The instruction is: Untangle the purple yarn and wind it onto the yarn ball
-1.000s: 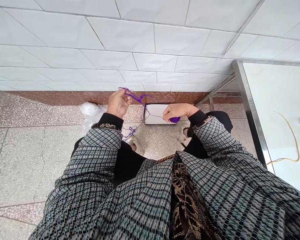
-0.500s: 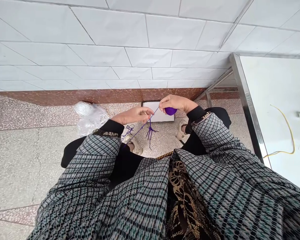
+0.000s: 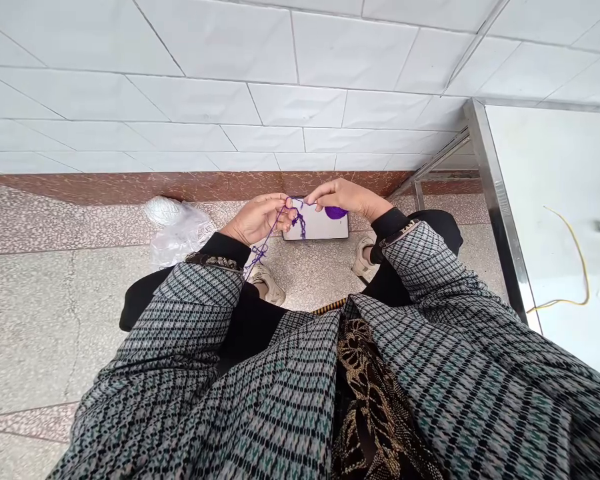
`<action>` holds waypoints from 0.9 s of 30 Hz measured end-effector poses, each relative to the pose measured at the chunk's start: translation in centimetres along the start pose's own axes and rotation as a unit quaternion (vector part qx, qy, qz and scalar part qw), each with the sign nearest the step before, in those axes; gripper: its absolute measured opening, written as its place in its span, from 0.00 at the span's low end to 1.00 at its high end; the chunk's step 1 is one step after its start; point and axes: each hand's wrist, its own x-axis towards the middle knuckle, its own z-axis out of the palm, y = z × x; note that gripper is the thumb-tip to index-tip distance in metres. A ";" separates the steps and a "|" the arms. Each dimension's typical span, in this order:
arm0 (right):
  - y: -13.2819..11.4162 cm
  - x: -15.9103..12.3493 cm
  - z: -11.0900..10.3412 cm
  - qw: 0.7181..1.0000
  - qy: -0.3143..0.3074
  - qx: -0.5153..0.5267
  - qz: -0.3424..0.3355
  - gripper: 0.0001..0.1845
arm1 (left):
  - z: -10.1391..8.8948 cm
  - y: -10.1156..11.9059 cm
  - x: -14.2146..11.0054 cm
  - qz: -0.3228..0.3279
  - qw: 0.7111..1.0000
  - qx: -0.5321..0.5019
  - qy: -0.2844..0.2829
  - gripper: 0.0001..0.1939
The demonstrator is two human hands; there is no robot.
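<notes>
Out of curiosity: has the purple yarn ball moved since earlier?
Yes: against the white board, the purple yarn ball has moved up, from its lower right corner to its upper right part.

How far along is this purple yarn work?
Done: some yarn is wound into a small purple yarn ball. In hand: the right hand holds that ball while the left hand pinches the purple strand. Left: that strand still hangs loose. A white ball sits untouched beside a plastic bag.
</notes>
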 end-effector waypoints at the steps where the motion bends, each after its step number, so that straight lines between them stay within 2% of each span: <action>1: 0.1 0.1 0.0 0.999 -0.012 -0.042 0.002 0.08 | 0.1 0.2 0.0 0.004 1.000 -0.010 0.002 0.09; 4: 0.3 0.4 0.4 0.994 -0.031 -0.106 -0.006 0.10 | 0.4 0.7 -0.1 -0.001 1.000 -0.028 -0.010 0.09; 8: 0.4 1.1 2.2 0.996 -0.029 -0.082 -0.028 0.22 | 0.5 1.2 -0.1 -0.007 0.999 -0.033 -0.029 0.09; 9: 0.5 1.4 2.7 0.995 -0.019 -0.091 -0.026 0.22 | 0.6 1.2 -0.1 -0.006 0.999 -0.033 -0.030 0.09; 12: 0.7 1.9 4.1 0.992 0.017 -0.125 -0.020 0.07 | 0.9 1.4 -0.2 -0.007 0.999 -0.029 -0.023 0.09; 13: 0.7 2.0 4.4 0.991 0.026 -0.127 -0.017 0.06 | 0.9 1.4 -0.3 -0.009 0.999 -0.027 -0.017 0.09; 16: 0.6 1.7 4.6 0.994 0.029 -0.109 -0.005 0.14 | 0.8 1.7 -0.2 0.002 1.000 -0.026 0.014 0.08; 20: 0.3 1.0 3.9 0.997 0.008 -0.072 0.003 0.15 | -0.2 1.7 0.3 0.045 0.997 -0.011 0.069 0.07; 23: 0.1 0.8 3.7 0.998 0.012 -0.058 0.023 0.17 | -0.8 1.3 0.6 0.070 0.994 0.023 0.080 0.06; 25: 0.0 0.9 3.9 0.998 0.024 -0.052 0.028 0.17 | -0.8 0.9 0.6 0.075 0.994 0.040 0.063 0.10; 27: 0.1 1.1 4.1 0.997 0.048 -0.047 0.029 0.17 | -0.7 0.5 0.5 0.067 0.996 0.050 0.031 0.21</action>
